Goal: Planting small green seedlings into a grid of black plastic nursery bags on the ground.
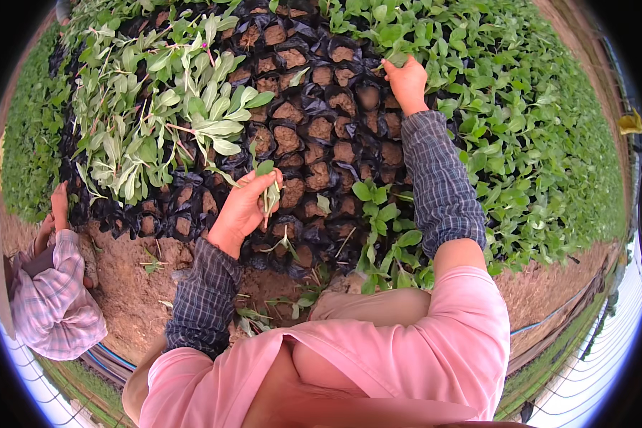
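My left hand [246, 206] is closed around a small bunch of leafy cuttings [270, 197], above rows of black plastic nursery bags [314, 109] filled with brown soil [287, 140]. My right hand [408, 83] reaches farther out and pinches a green leafy sprig [397, 58] at the edge of the planted bags. Whether that sprig's lower end sits in soil is hidden. Left of the bare-topped bags, a heap of loose cuttings [139, 117] lies across other bags, pale leaf undersides showing.
Dense green seedlings [540, 134] fill the bags on the right. A few leafy plants [380, 214] stand near my knee [374, 306]. At far left, a co-worker in a checked shirt [59, 299] crouches on the dirt [123, 289]. Blue hose [548, 315] runs along the ground behind.
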A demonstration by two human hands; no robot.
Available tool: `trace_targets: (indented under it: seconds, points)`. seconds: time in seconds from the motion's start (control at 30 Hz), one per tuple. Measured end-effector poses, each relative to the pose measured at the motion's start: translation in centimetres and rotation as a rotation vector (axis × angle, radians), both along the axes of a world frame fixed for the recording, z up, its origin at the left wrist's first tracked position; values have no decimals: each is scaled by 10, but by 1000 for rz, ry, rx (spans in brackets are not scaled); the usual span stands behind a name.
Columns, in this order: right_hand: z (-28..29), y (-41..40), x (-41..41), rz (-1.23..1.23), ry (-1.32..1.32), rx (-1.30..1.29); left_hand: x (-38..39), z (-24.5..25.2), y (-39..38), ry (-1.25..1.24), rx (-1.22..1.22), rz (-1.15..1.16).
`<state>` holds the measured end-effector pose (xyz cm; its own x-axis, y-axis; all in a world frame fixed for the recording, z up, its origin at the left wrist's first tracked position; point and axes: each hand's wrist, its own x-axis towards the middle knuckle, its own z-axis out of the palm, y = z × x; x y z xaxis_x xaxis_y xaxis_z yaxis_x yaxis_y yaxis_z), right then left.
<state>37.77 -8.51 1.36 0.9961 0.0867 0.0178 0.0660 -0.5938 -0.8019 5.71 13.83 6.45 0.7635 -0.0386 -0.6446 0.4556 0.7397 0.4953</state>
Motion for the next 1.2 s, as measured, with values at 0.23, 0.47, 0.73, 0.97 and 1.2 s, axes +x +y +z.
trace_targets:
  seconds: [0.23, 0.47, 0.73, 0.97, 1.2]
  points:
    - [-29, 8, 5, 179, -403, -490, -2, -4, 5, -28, -147, 52]
    - [-40, 9, 16, 118, -339, -525, 3, 4, 70, -9, 369, 278]
    - [-32, 11, 5, 137, -300, -543, 49, 22, 160, -85, 2081, -552]
    - [-15, 9, -12, 136, -208, -607, 55, 18, 149, 139, 1957, -1207]
    - [76, 58, -142, 579, 366, 231, 33, 61, 77, -132, 660, -473]
